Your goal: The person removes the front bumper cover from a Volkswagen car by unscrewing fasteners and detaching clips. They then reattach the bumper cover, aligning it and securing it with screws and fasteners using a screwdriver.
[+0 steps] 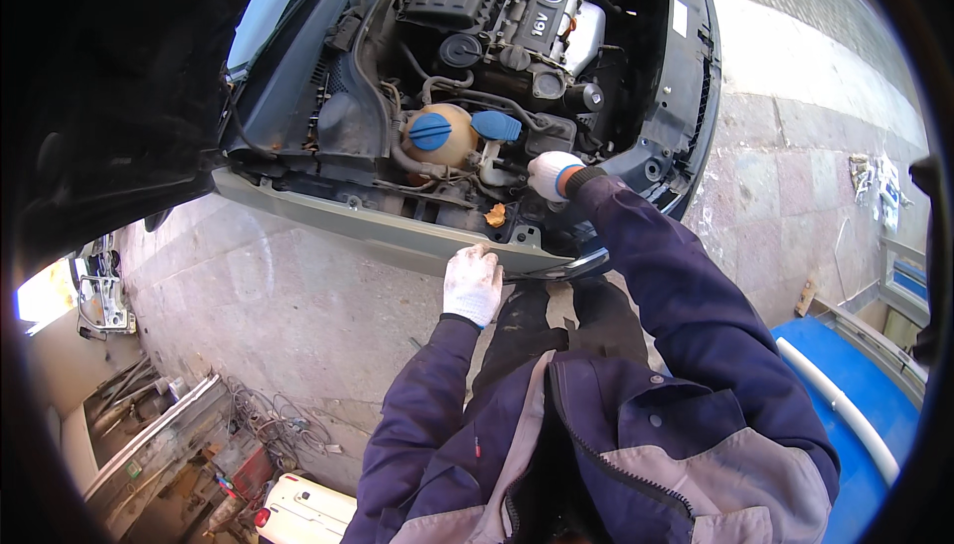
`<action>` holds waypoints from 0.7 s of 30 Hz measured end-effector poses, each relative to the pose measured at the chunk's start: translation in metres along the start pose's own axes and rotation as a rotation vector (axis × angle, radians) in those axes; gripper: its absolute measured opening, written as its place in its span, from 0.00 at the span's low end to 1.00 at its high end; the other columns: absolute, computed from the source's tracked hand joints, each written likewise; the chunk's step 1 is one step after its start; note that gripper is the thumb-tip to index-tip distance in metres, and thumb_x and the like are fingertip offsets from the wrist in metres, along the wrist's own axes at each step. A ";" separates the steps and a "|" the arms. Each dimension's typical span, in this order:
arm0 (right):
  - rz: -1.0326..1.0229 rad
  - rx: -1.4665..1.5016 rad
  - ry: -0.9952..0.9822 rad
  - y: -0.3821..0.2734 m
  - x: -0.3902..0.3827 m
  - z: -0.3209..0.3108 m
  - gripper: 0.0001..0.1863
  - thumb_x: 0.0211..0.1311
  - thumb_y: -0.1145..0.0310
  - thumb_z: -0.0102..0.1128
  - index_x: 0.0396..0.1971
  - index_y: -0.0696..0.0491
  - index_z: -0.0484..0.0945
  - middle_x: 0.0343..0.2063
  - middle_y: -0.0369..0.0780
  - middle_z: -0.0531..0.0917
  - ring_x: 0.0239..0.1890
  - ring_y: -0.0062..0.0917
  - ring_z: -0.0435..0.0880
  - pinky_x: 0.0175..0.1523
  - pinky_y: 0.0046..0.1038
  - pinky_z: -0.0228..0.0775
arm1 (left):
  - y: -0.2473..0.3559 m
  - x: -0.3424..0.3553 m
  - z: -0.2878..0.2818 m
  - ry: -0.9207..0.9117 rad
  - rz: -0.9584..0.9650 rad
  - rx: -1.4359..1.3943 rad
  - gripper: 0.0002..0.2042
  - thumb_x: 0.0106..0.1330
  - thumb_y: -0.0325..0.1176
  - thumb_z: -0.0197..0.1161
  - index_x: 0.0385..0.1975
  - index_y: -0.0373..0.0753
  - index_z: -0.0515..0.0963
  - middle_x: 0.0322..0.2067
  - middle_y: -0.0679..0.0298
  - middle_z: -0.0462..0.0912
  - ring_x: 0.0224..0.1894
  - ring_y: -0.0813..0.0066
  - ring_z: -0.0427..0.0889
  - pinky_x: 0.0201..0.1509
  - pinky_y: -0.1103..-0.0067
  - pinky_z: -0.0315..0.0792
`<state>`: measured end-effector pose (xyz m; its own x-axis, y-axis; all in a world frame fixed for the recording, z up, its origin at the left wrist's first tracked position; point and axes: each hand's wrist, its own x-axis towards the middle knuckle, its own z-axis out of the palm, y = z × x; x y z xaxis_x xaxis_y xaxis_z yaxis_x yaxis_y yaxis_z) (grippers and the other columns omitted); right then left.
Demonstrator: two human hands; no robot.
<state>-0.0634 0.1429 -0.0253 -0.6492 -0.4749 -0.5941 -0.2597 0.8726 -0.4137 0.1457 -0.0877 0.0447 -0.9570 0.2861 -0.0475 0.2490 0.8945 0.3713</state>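
Both my hands wear white work gloves with dark cuffs. My left hand (473,286) has its fingers curled over the edge of the grey-green front fender (308,213), close to its front end. In the engine bay's front corner, my right hand (556,176) is closed; whatever it holds is hidden beneath the glove. Left of it stand a yellowed coolant tank (464,134) with a blue cap and a washer filler neck (492,161) under another blue cap (495,126). Between the hands lies a dry orange leaf (496,215).
Behind the tank sits the engine (537,17) with black covers and hoses. The front crossmember (674,77) runs along the right. Cables (283,420) and a cream-coloured case (308,509) lie lower left. A white pipe (840,405) crosses a blue surface (805,415) lower right.
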 end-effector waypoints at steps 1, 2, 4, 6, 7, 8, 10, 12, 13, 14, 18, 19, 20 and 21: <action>-0.019 -0.002 0.004 -0.001 0.000 -0.001 0.20 0.71 0.55 0.59 0.46 0.55 0.92 0.43 0.53 0.92 0.50 0.52 0.91 0.58 0.47 0.83 | 0.002 0.000 0.001 -0.001 0.015 0.010 0.11 0.65 0.32 0.74 0.44 0.38 0.86 0.54 0.54 0.86 0.60 0.50 0.82 0.67 0.58 0.76; -0.022 -0.011 0.000 -0.003 -0.001 -0.001 0.20 0.71 0.55 0.60 0.46 0.55 0.92 0.43 0.53 0.92 0.50 0.52 0.91 0.58 0.47 0.83 | 0.005 0.001 0.002 0.016 0.035 0.015 0.11 0.65 0.33 0.74 0.44 0.39 0.86 0.54 0.54 0.86 0.61 0.50 0.82 0.68 0.58 0.76; -0.025 -0.020 0.010 -0.004 -0.003 0.000 0.21 0.70 0.54 0.61 0.46 0.55 0.92 0.42 0.53 0.92 0.49 0.52 0.91 0.58 0.47 0.83 | 0.011 0.002 0.006 -0.022 0.067 0.029 0.11 0.66 0.34 0.73 0.44 0.39 0.86 0.55 0.56 0.86 0.62 0.52 0.82 0.70 0.58 0.74; -0.021 -0.012 0.022 -0.006 -0.005 0.003 0.21 0.70 0.54 0.61 0.45 0.55 0.92 0.42 0.53 0.92 0.49 0.52 0.91 0.58 0.47 0.83 | 0.017 0.004 0.010 -0.033 0.090 0.004 0.11 0.67 0.35 0.72 0.44 0.39 0.86 0.56 0.56 0.86 0.63 0.52 0.81 0.70 0.58 0.73; 0.007 0.014 0.029 -0.007 -0.004 0.004 0.21 0.69 0.54 0.61 0.44 0.55 0.92 0.41 0.53 0.92 0.48 0.52 0.92 0.57 0.47 0.84 | 0.021 0.004 0.012 -0.036 0.098 -0.008 0.10 0.67 0.35 0.71 0.43 0.38 0.86 0.56 0.55 0.86 0.63 0.52 0.81 0.70 0.58 0.73; 0.012 0.016 0.033 -0.009 -0.004 0.005 0.21 0.70 0.54 0.61 0.44 0.55 0.92 0.41 0.53 0.92 0.48 0.52 0.92 0.57 0.47 0.84 | 0.024 0.004 0.014 -0.064 0.097 -0.012 0.10 0.67 0.35 0.71 0.43 0.38 0.86 0.56 0.55 0.86 0.64 0.52 0.81 0.70 0.58 0.73; 0.048 0.009 0.026 -0.013 -0.002 0.008 0.21 0.70 0.54 0.61 0.44 0.54 0.92 0.41 0.53 0.92 0.48 0.52 0.92 0.57 0.47 0.84 | 0.027 0.005 0.016 -0.065 0.106 -0.035 0.09 0.67 0.35 0.71 0.42 0.38 0.85 0.56 0.54 0.86 0.64 0.52 0.81 0.69 0.58 0.73; 0.004 -0.016 0.015 -0.017 0.001 0.011 0.20 0.71 0.54 0.60 0.44 0.54 0.93 0.42 0.53 0.92 0.49 0.51 0.92 0.57 0.46 0.84 | 0.028 0.005 0.017 -0.074 0.119 -0.043 0.09 0.67 0.35 0.71 0.41 0.38 0.85 0.56 0.53 0.86 0.64 0.52 0.81 0.69 0.58 0.73; -0.022 -0.026 -0.003 -0.017 0.002 0.012 0.20 0.71 0.55 0.60 0.44 0.54 0.93 0.42 0.53 0.92 0.49 0.51 0.92 0.57 0.46 0.84 | 0.028 0.004 0.017 -0.083 0.123 -0.044 0.09 0.67 0.35 0.71 0.41 0.38 0.85 0.56 0.53 0.86 0.64 0.52 0.81 0.69 0.58 0.73; 0.002 -0.028 0.015 -0.016 0.003 0.012 0.20 0.71 0.54 0.60 0.44 0.54 0.93 0.42 0.53 0.92 0.49 0.51 0.92 0.57 0.46 0.84 | 0.028 0.003 0.016 -0.086 0.126 -0.051 0.09 0.68 0.36 0.71 0.41 0.37 0.85 0.56 0.53 0.86 0.64 0.52 0.81 0.69 0.58 0.73; 0.076 -0.033 -0.013 0.002 0.001 0.004 0.22 0.74 0.52 0.60 0.45 0.55 0.93 0.43 0.53 0.92 0.50 0.51 0.91 0.58 0.46 0.83 | 0.025 -0.004 0.011 -0.102 0.113 -0.032 0.10 0.67 0.36 0.71 0.42 0.37 0.85 0.56 0.53 0.86 0.64 0.52 0.82 0.69 0.59 0.74; 0.043 -0.007 0.010 0.004 0.000 0.004 0.22 0.74 0.52 0.60 0.45 0.55 0.93 0.43 0.53 0.92 0.50 0.51 0.91 0.58 0.46 0.83 | 0.024 -0.006 0.010 -0.106 0.108 -0.038 0.10 0.68 0.36 0.71 0.42 0.37 0.85 0.56 0.53 0.86 0.63 0.52 0.82 0.69 0.59 0.74; 0.057 -0.004 0.007 0.006 -0.001 0.003 0.22 0.73 0.51 0.61 0.45 0.55 0.93 0.43 0.53 0.92 0.50 0.51 0.91 0.58 0.46 0.83 | 0.023 -0.007 0.010 -0.096 0.103 -0.055 0.10 0.68 0.36 0.71 0.42 0.37 0.85 0.56 0.53 0.86 0.63 0.52 0.82 0.69 0.59 0.74; 0.043 0.006 0.015 0.006 -0.001 0.002 0.22 0.73 0.51 0.61 0.45 0.55 0.93 0.43 0.53 0.92 0.50 0.51 0.91 0.58 0.46 0.83 | 0.022 -0.008 0.011 -0.113 0.102 -0.047 0.10 0.68 0.36 0.71 0.42 0.37 0.85 0.56 0.53 0.86 0.63 0.52 0.82 0.69 0.59 0.74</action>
<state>-0.0628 0.1486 -0.0287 -0.6703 -0.4356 -0.6008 -0.2274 0.8912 -0.3924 0.1607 -0.0664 0.0435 -0.9037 0.4137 -0.1105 0.3340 0.8425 0.4226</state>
